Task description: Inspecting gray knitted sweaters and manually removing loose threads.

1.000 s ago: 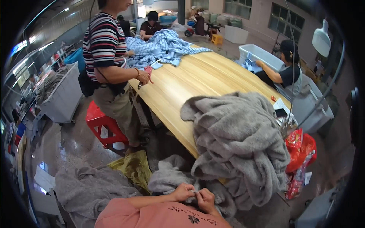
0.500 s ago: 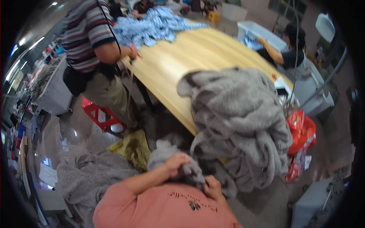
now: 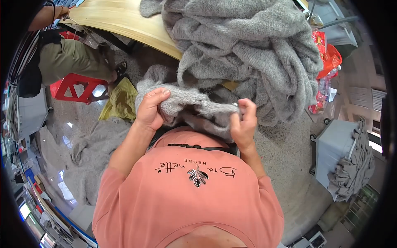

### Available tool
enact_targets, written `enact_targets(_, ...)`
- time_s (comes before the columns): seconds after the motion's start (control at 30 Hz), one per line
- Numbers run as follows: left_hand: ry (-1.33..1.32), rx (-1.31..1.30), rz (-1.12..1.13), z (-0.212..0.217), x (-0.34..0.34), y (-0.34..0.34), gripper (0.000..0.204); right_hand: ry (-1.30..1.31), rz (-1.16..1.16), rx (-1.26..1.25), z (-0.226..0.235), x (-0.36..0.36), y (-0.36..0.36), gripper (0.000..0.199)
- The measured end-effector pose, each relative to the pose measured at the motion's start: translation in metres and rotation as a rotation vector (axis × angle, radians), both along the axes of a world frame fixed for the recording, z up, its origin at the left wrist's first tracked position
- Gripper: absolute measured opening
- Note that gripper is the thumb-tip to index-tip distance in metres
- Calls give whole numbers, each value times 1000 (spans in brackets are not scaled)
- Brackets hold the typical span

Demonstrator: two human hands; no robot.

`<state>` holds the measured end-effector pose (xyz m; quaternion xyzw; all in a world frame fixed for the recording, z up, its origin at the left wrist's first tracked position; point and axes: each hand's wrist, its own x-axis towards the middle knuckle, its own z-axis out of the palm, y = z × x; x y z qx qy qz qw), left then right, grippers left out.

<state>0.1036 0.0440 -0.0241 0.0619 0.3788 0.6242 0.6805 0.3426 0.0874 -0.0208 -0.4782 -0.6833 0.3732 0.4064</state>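
Observation:
A grey fuzzy knitted piece (image 3: 184, 99) is stretched between my two hands, in front of my waist. My left hand (image 3: 152, 108) is closed on its left part, thumb on top. The fingers of my right hand (image 3: 244, 120) pinch its right end; a small pale spot at those fingertips is too small to make out. Just beyond, a big heap of the same grey knit (image 3: 248, 53) lies on the wooden table (image 3: 120, 15) and hangs over its edge. Some of the held piece is hidden below my hands.
At the left, another person's leg (image 3: 68, 60) is beside a red stool (image 3: 74, 89). A yellow sack (image 3: 118, 99) and grey cloth (image 3: 99, 144) lie on the floor. To the right are a red plastic bag (image 3: 331, 61) and a wheeled pale bin (image 3: 331, 155) with grey cloth.
The view has tipped down toward my body. My hands now hold the grey knit farther apart, with a stretch of it spread between them.

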Motion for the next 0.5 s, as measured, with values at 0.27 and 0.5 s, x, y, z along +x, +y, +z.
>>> enact_targets(0.27, 13, -51, 53, -1, 3, 6, 9, -144, 154, 372, -2, -3, 5, 23)
enact_targets(0.5, 329, 40, -351, 13, 36, 9, 6, -40, 588, 560, 8, -35, 8, 17)
